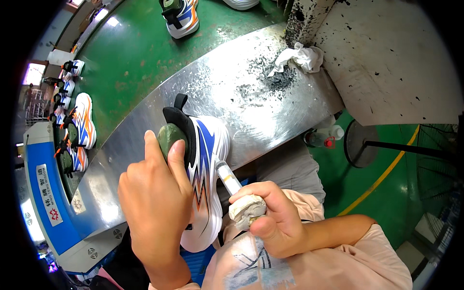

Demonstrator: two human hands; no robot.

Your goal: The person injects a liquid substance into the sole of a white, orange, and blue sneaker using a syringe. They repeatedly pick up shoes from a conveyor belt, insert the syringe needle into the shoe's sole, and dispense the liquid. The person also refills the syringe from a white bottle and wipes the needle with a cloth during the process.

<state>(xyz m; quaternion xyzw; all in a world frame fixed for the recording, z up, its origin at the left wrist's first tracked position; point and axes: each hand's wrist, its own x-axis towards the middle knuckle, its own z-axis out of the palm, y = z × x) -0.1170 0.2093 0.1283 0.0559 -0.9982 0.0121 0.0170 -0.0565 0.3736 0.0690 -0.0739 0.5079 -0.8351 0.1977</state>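
A white sneaker with blue, orange and black markings lies on its side in front of me, toe toward my body. A dark green shoe last fills its opening. My left hand is closed on the sneaker, its thumb and index finger against the last; its other fingers are partly hidden. In my right hand is a syringe with a pale, narrow barrel. A crumpled whitish wrapping covers the syringe's rear end. Its thin tip points at the line between upper and sole; whether they touch, I cannot tell.
Beneath the sneaker is a scuffed metal worktop. Beyond it runs a green surface carrying another sneaker and several more at left. A crumpled white cloth lies by a stained panel. Bottles stand below at right.
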